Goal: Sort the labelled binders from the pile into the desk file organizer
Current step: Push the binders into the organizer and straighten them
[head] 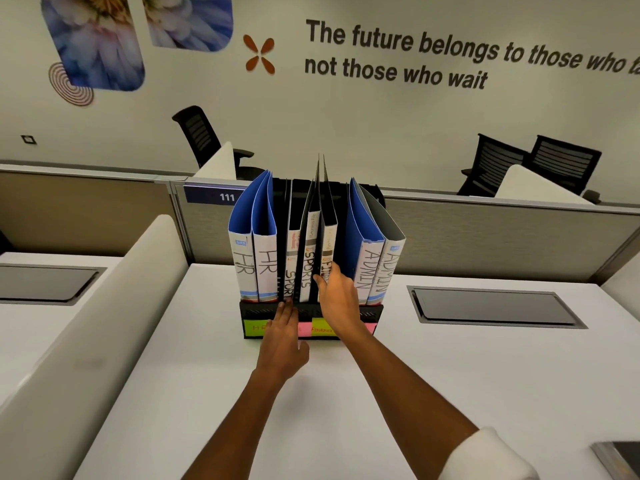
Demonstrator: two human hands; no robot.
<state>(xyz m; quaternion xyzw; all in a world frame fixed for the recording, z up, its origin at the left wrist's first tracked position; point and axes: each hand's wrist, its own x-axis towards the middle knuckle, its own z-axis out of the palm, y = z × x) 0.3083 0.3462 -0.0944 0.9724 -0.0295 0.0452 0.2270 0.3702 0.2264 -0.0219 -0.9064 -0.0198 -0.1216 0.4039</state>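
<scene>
- Your left hand (284, 329) lies flat against the front rail of the black file organizer (372, 311), fingers straight and released, their tips at the foot of the first SPORTS binder (292, 271).
- Your right hand (337, 297) reaches into the middle slots; its fingers rest, relaxed and grasping nothing, on the spine of the FINANCE binder (327, 249), hiding part of that label.
- The organizer stands on the white bench (415, 375), just in front of the grey partition (485, 233).
- All the binders stand upright in it: two HR binders (256, 268) on the left, then the two SPORTS binders, then FINANCE, and two ADMIN binders (377, 268) leaning outward on the right.
- Coloured sticky notes (322, 329) run along the organizer's front; your hands cover some.
- A dark object (620, 459) lies at the bench's near right corner, cut by the edge.
</scene>
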